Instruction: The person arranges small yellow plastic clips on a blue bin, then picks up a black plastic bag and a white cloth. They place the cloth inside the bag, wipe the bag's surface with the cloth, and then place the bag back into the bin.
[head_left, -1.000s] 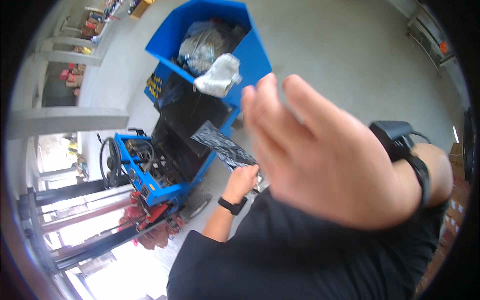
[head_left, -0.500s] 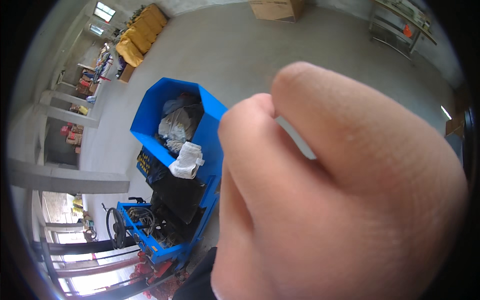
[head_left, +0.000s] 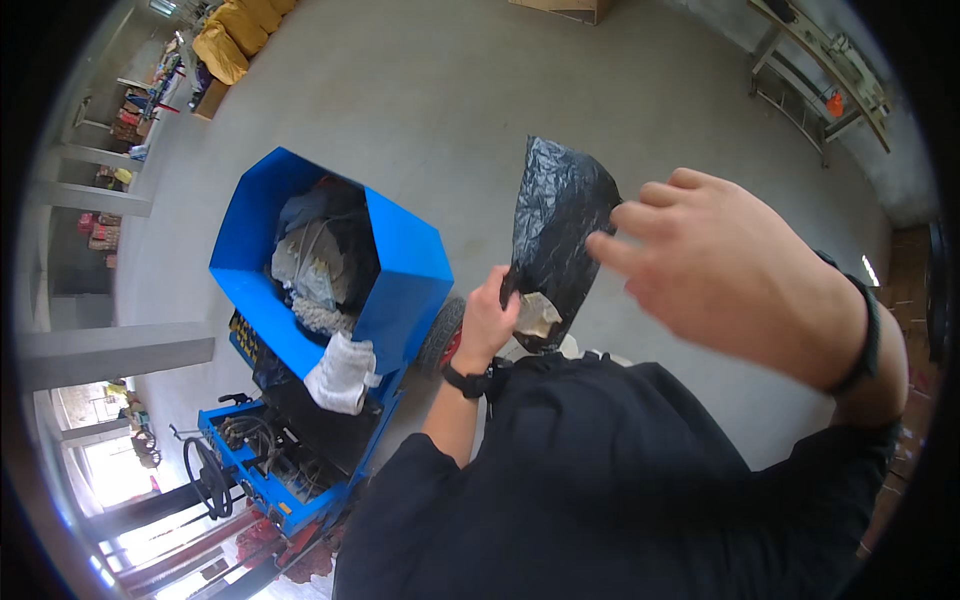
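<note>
A crumpled black plastic bag (head_left: 560,210) hangs in front of me, with my left hand (head_left: 485,320) closed on its lower left edge. Beside those fingers, at the lower part of the bag, a pale crumpled piece (head_left: 538,315) shows; its kind is unclear. My right hand (head_left: 690,250) is raised closer to the camera and covers part of the bag's right edge. Its fingers are loosely bent and apart, and no object shows between them.
A blue ride-on vehicle stands at left, its steering wheel (head_left: 208,478) toward the lower left. Its blue hopper (head_left: 410,235) holds rags, and a white cloth (head_left: 343,375) drapes over the rim. Yellow sacks (head_left: 222,50) lie far left; a metal-legged table (head_left: 815,55) stands far right.
My right hand, which filled much of the picture, has moved away from the camera, to the right. My left hand and the black bag now show. The vehicle has shifted slightly left in view.
</note>
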